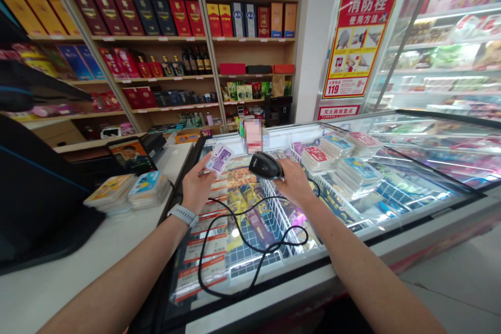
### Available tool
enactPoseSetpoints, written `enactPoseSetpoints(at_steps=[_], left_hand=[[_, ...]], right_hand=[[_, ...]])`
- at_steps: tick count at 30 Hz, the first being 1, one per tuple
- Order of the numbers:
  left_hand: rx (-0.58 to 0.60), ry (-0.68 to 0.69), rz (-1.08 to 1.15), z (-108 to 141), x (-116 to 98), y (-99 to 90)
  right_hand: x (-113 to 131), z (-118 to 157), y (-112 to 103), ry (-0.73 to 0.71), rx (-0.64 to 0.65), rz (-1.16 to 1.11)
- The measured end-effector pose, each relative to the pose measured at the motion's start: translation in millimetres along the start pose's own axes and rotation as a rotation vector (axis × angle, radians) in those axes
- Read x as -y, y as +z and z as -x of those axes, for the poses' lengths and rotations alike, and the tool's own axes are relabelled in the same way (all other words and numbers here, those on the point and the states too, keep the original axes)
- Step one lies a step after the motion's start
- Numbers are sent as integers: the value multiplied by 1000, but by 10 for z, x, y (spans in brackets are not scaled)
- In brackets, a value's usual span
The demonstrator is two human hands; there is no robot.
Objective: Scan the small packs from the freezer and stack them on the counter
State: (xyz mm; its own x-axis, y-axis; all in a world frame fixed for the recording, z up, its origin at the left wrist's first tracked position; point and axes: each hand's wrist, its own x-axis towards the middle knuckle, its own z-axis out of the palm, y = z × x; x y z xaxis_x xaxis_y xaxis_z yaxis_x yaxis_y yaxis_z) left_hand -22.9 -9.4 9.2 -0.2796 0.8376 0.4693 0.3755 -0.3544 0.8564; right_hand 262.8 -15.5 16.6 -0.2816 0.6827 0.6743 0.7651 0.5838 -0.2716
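Purple and white, the small flat pack [221,158] is pinched along its lower left side by our left hand [197,183], the thumb and fingers closed on it. We hold it above the glass top of the chest freezer [203,297], towards the far left corner. Our right hand [294,182] is wrapped round the handle of a black scanner [265,166], just right of the pack and also over the glass, though most of its fingers are hidden from us.

We judge the pack light and fairly stiff, perhaps slick if its face is glossy; a corner or side edge seems the best grip, leaving the printed face uncovered. The scanner looks like hard plastic, a little heavier at the head, so we would take it low on the handle. Its black cable [201,258] loops loosely towards the freezer's near edge and could snag. Stacked packs [358,175] rest near the freezer's far edge, and two more piles [148,188] stand beside the counter's right edge.
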Motion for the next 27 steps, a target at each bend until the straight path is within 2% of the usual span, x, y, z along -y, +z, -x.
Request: enactPoseSetpoints(at_steps=[17,27], left_hand=[[-47,-28,102,-26,3,7],[-82,-2,86,-23,-24,10]], right_hand=[[9,-2,-1,-7,-5,8],[27,0,-16,-25,-10,-3]])
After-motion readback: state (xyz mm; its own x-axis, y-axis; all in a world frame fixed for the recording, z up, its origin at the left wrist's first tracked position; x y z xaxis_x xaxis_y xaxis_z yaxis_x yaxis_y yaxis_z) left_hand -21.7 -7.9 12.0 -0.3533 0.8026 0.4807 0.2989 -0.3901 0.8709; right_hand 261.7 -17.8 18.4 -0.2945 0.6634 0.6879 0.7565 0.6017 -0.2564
